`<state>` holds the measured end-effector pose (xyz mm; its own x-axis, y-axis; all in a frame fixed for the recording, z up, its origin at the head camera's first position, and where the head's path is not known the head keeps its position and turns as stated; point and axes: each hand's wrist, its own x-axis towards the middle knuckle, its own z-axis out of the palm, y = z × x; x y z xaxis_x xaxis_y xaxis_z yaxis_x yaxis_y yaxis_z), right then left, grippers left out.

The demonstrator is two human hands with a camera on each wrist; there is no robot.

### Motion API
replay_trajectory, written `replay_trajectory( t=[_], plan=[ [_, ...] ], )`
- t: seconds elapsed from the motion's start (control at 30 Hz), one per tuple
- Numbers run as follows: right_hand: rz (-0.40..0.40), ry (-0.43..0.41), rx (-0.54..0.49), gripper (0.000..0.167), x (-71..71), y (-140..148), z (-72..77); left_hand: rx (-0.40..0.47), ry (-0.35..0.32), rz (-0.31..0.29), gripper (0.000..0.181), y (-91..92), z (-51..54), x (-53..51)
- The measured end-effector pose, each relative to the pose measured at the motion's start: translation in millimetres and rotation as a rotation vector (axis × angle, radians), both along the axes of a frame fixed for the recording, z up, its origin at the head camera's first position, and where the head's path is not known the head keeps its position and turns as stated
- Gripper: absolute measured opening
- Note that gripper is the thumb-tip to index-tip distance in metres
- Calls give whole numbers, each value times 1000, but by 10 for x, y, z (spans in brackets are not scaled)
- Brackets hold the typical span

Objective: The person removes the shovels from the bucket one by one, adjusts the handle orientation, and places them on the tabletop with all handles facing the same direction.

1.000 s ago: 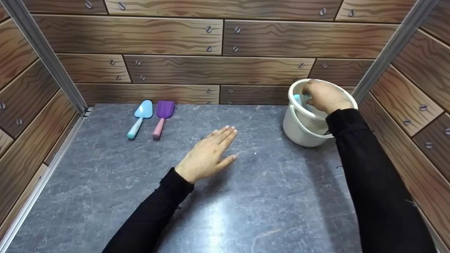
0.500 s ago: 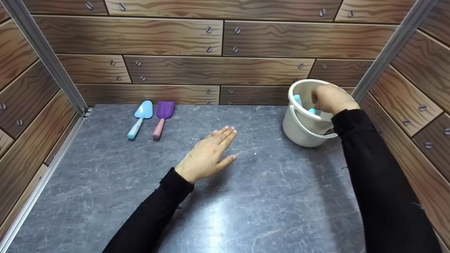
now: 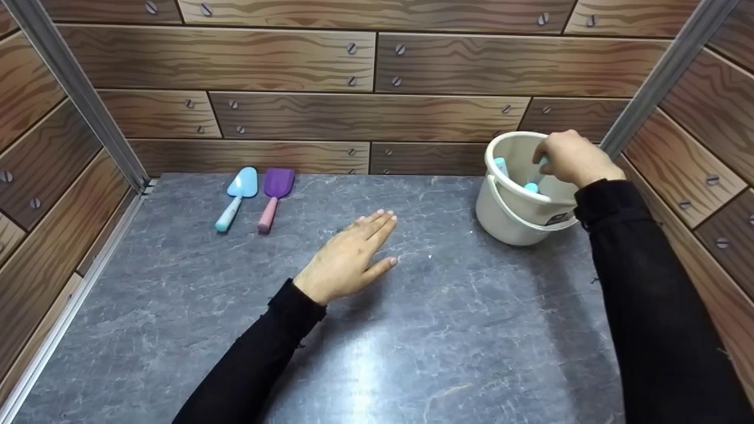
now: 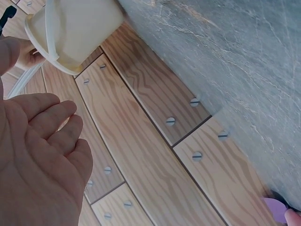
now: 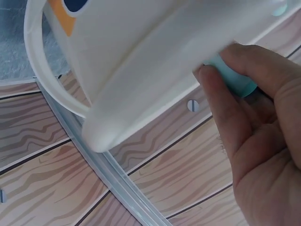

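A cream bucket [image 3: 511, 212] stands at the back right with its handle hanging down in front. Over its right rim, my right hand [image 3: 580, 159] pinches a teal handle [image 5: 235, 79] between thumb and fingers; the rest of that object is hidden by the bucket wall in the right wrist view. Two other light-blue handle ends [image 3: 531, 188] show inside the bucket. My left hand [image 3: 347, 259] is held palm down near the middle with straight fingers and nothing in it; its palm [image 4: 42, 165] shows in the left wrist view.
At the back left lie a light-blue trowel [image 3: 242, 183] with a teal handle and a purple shovel [image 3: 278, 183] with a pink handle. Wood-patterned walls [image 3: 294, 118] enclose the grey tabletop [image 3: 177, 306], with metal posts [image 3: 88, 88] in the corners.
My right hand has moved rightward from inside the bucket to above its right rim, and more of the bucket's inside shows. My left hand has stayed in place.
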<state>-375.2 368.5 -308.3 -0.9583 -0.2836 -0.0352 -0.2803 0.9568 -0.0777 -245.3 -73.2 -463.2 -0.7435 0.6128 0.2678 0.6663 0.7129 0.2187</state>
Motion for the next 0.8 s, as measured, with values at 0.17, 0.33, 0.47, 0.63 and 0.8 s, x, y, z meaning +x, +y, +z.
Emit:
replay_trajectory(
  t=[0.17, 0.33, 0.47, 0.63, 0.8],
  plan=[
    [17, 45, -12, 24, 1, -4, 52, -4, 5, -1, 80, -1, 1, -4],
    [36, 91, -25, 24, 17, -13, 90, -1, 4, -2, 81, -2, -18, -6],
    [50, 121, -33, 24, 28, -13, 118, 2, 19, -2, 80, -3, -34, -12],
    [54, 142, -56, 25, 63, -13, 172, 3, 36, -7, 80, -2, -37, -19],
    [52, 176, -75, 24, 116, -15, 254, 7, 31, -12, 80, -7, -21, -21]
  ],
)
